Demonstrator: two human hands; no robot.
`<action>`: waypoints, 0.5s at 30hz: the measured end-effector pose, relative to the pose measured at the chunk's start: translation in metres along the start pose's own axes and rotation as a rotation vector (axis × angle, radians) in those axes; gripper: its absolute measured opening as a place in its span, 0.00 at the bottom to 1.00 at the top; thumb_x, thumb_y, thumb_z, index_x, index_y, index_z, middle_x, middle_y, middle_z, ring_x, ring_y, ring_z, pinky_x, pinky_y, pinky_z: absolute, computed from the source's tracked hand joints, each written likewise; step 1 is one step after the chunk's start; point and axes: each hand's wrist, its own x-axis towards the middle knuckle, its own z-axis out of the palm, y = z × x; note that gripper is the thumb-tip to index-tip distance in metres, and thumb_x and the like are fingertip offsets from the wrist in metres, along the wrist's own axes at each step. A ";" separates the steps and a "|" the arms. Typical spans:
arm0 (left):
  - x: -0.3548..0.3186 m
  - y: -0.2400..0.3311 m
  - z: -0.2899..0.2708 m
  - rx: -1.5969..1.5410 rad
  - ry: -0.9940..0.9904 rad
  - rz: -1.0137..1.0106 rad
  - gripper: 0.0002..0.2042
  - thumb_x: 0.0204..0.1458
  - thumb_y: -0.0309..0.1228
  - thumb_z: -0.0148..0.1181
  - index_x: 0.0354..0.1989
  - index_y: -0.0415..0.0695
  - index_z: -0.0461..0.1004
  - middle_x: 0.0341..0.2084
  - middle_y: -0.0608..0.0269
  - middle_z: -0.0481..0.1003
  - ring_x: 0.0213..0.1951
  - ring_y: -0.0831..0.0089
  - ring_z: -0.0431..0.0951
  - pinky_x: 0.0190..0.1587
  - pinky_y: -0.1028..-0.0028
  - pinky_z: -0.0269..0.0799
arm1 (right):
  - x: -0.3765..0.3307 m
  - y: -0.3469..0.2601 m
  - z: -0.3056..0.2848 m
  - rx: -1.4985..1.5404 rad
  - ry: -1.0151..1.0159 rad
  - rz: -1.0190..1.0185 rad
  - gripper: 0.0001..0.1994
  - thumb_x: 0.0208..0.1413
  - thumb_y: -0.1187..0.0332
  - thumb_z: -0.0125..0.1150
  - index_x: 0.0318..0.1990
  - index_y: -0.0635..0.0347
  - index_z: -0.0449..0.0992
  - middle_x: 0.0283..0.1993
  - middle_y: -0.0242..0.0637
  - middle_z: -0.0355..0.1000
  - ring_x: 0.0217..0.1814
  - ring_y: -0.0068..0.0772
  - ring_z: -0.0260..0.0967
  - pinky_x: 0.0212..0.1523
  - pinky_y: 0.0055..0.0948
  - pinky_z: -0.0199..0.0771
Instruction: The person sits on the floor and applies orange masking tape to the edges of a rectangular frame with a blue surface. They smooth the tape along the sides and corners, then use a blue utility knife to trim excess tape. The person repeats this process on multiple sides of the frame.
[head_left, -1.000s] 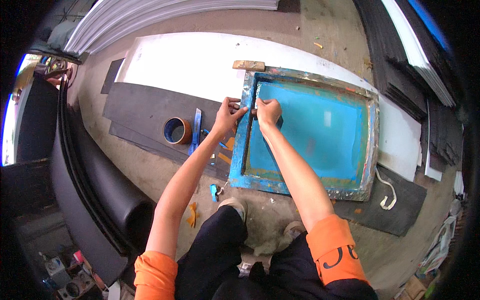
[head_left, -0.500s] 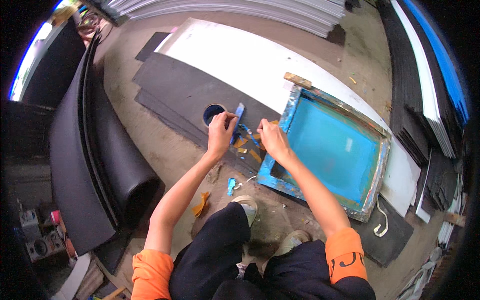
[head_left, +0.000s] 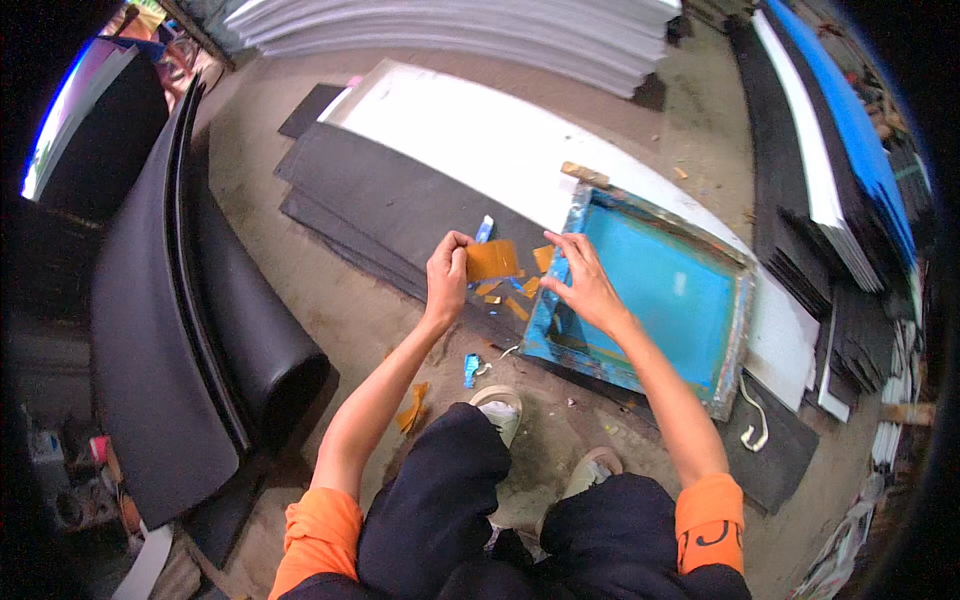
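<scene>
My left hand (head_left: pixel 448 280) is closed on a roll of brown tape (head_left: pixel 491 260), turned with its shiny outer face toward me. Across from it my right hand (head_left: pixel 590 285) has fingers and thumb apart, with nothing seen gripped. Its fingertips hover by the left side of a blue-stained printing screen frame (head_left: pixel 650 290) with a turquoise mesh. Just behind those fingertips shows a brown tape piece (head_left: pixel 543 258). A blue strip (head_left: pixel 485 229) sticks out beyond the roll, partly covered. Small brown and blue scraps (head_left: pixel 516 308) lie between my hands on dark sheets (head_left: pixel 390 195).
Under the frame and dark sheets is a long white board (head_left: pixel 455 125). A large folded black sheet (head_left: pixel 170 330) stands at left. White sheets (head_left: pixel 450 40) are stacked at the back, black and blue ones (head_left: pixel 860 140) at right. Torn tape (head_left: pixel 411 408) lies near my feet.
The tape roll has left the dark sheets and is in my left hand, which has let go of the blue strip. My right hand has moved right and its fingers have spread.
</scene>
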 end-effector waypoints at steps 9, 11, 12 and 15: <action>-0.098 0.191 0.039 -1.010 -0.297 -0.263 0.11 0.56 0.36 0.39 0.34 0.43 0.67 0.28 0.65 0.71 0.31 0.77 0.72 0.34 0.76 0.69 | -0.100 -0.149 -0.141 0.204 0.017 0.032 0.40 0.37 0.59 0.71 0.58 0.58 0.55 0.53 0.41 0.60 0.56 0.35 0.58 0.55 0.35 0.61; -0.117 0.214 0.044 -0.910 -0.404 -0.286 0.15 0.57 0.38 0.38 0.39 0.41 0.67 0.32 0.63 0.72 0.35 0.75 0.73 0.38 0.74 0.69 | -0.121 -0.172 -0.157 0.268 0.178 0.057 0.33 0.40 0.61 0.69 0.53 0.61 0.61 0.48 0.40 0.65 0.51 0.31 0.63 0.50 0.31 0.66; -0.130 0.229 0.042 -0.879 -0.434 -0.282 0.16 0.58 0.40 0.37 0.42 0.41 0.67 0.35 0.62 0.72 0.38 0.74 0.72 0.41 0.74 0.69 | -0.130 -0.183 -0.166 0.284 0.213 0.072 0.32 0.40 0.62 0.69 0.52 0.61 0.62 0.47 0.40 0.66 0.50 0.31 0.64 0.49 0.31 0.67; -0.132 0.237 0.024 -0.725 -0.610 0.220 0.21 0.58 0.45 0.36 0.48 0.41 0.65 0.41 0.60 0.71 0.46 0.72 0.69 0.49 0.74 0.64 | -0.153 -0.223 -0.181 0.362 0.269 0.080 0.30 0.42 0.64 0.68 0.52 0.65 0.63 0.47 0.39 0.67 0.49 0.28 0.65 0.49 0.29 0.66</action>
